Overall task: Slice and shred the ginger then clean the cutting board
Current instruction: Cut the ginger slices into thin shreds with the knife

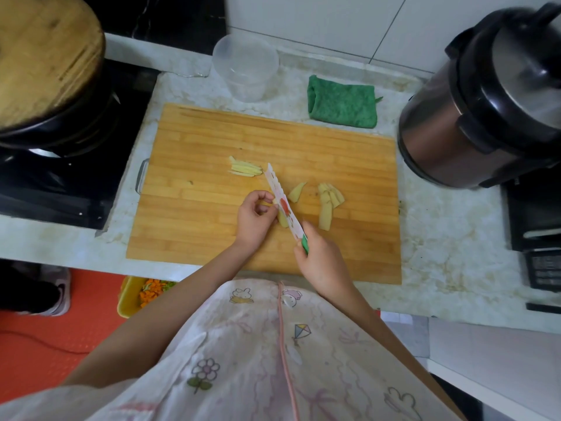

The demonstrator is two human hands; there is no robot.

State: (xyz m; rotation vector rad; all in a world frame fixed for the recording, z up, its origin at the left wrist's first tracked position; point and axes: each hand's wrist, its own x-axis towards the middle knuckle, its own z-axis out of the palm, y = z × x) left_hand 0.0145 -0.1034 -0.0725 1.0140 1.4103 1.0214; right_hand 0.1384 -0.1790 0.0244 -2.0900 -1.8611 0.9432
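We're standing at the counter (440,226) with the board (212,214) lying flat in front of us. Our left hand (253,218) is curling its fingers and pinching a piece of ginger (283,220) down onto the board, about mid-board and a bit toward our side. Our right hand (321,262) is wrapping tight round the green handle of the knife (283,205). The white printed blade is sitting edge-down right against the left fingertips and touching the ginger, with the tip pointing away from us and slightly left.

Just past the knife tip, a small bunch of shreds (245,170) is lying on the board. To the right of the blade, a few slices (329,199) are overlapping in a loose pile, and one more is lying on its own between them and the knife.

Behind the board, a folded green cloth (341,101) and a clear tub (246,66) are sitting on the counter. A cooker (485,101) is standing off to the right, and a wooden lid (45,56) is covering a black pot on the left. Below the counter edge, a yellow bin (129,299) is holding orange and green scraps.
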